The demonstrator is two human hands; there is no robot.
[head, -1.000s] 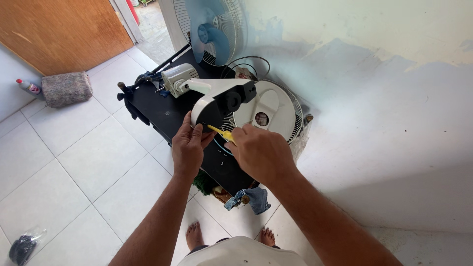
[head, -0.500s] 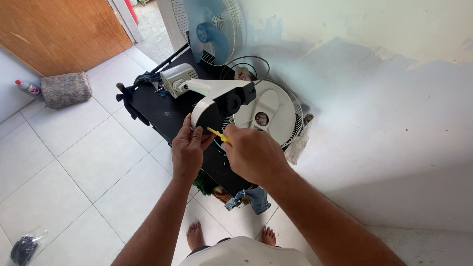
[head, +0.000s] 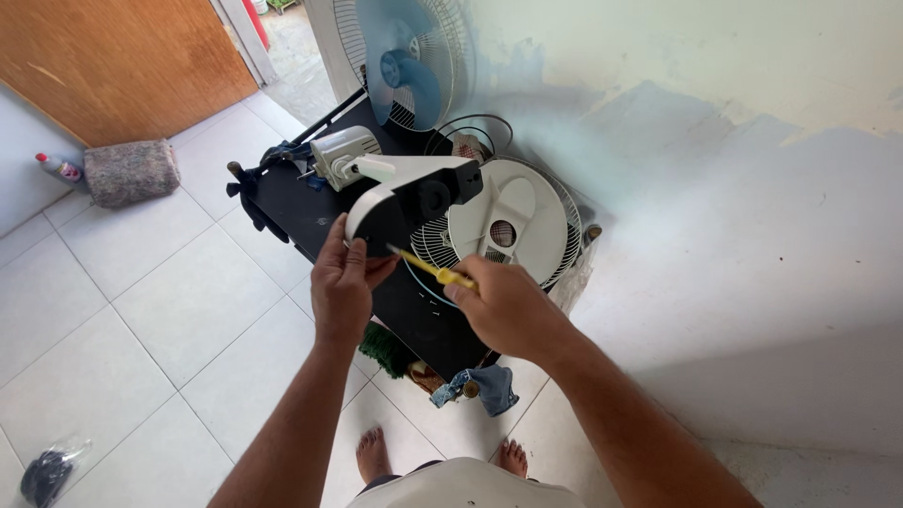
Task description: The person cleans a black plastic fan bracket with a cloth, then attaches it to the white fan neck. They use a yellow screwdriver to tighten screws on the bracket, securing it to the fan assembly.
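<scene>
While the left hand [head: 340,282] clasps the rounded end of the white fan housing [head: 406,199] to steady it above the black table [head: 310,212], the right hand [head: 503,301] is closed around a yellow screwdriver [head: 435,271], its tip angled up against the housing's underside so the shaft can bite. A detached fan guard [head: 503,226] lies flat at the table's far right corner, and a blue-bladed fan [head: 409,61] stands by the far edge, both clear of the hands.
</scene>
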